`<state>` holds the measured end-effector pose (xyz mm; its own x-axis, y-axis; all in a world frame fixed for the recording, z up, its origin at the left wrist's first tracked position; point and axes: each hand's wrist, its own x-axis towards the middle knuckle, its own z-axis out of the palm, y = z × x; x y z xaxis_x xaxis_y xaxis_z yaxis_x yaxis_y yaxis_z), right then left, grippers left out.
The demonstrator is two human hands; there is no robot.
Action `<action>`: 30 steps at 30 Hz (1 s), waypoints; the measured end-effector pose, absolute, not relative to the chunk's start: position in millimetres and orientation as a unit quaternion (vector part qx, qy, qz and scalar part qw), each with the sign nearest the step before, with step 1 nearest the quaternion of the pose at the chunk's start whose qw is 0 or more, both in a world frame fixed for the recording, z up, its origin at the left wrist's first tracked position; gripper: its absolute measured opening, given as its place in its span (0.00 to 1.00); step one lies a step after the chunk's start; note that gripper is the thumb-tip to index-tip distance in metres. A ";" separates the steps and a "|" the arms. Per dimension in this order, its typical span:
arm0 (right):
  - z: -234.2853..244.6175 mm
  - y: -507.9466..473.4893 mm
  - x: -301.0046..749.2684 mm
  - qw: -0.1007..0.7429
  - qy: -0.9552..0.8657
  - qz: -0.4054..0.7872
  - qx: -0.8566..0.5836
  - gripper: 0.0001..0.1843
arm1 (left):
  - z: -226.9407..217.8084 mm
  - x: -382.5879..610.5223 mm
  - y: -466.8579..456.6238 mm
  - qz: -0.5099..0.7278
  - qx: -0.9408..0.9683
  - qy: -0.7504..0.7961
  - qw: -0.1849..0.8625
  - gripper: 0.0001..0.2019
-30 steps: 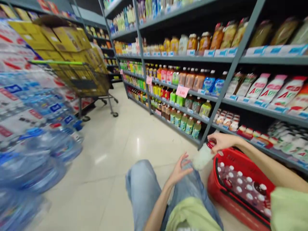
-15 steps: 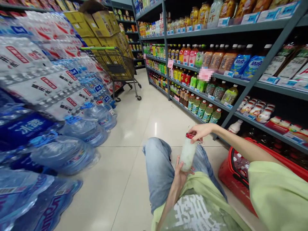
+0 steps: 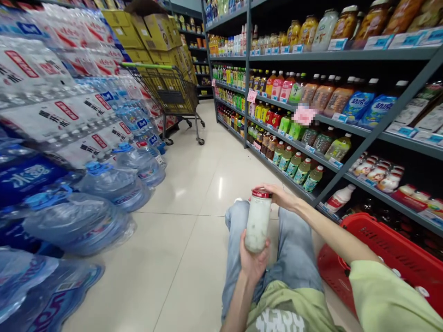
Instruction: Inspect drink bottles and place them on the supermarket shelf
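Observation:
A clear glass jar with whitish contents and a red lid stands nearly upright above my lap. My left hand grips its lower part from below, the thumb on the left side and the fingers on the right. My right hand is at the top, its fingers closed around the lid's back and right side; the far fingertips are partly hidden behind the lid. Beneath the jar are my legs in blue jeans.
A red shopping basket with bottles inside stands to my right, beside shelves of drinks and jars. Large water bottles and shrink-wrapped packs line the left. Ahead is a shopping cart near yellow cartons. Pale tiled floor runs between.
The jar has moved left in view and stands more upright. My right hand has shifted from over the lid's top to its back and right side. The camera view has turned slightly.

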<state>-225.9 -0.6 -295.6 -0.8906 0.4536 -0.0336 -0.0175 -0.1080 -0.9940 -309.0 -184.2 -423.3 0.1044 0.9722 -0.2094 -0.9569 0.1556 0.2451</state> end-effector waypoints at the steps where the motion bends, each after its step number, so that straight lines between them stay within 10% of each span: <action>1: -301.1 -0.2 -229.7 0.178 -0.622 0.748 -0.146 0.33 | -421.7 -314.2 -179.8 0.644 0.005 0.122 0.755 0.32; 14: -309.0 86.8 -264.2 0.311 -0.482 0.811 -0.113 0.33 | -398.9 -323.7 -44.9 0.598 -0.092 0.084 0.792 0.10; 30: -343.0 180.7 -213.9 0.425 -0.321 0.812 -0.240 0.37 | -416.2 -281.9 58.3 0.574 -0.080 0.170 0.797 0.07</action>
<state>-213.9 180.7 -343.0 -0.5236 0.8438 -0.1178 -0.5354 -0.4334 -0.7249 -281.9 58.3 -416.2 0.2824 0.8878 -0.3633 -0.9423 0.3277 0.0683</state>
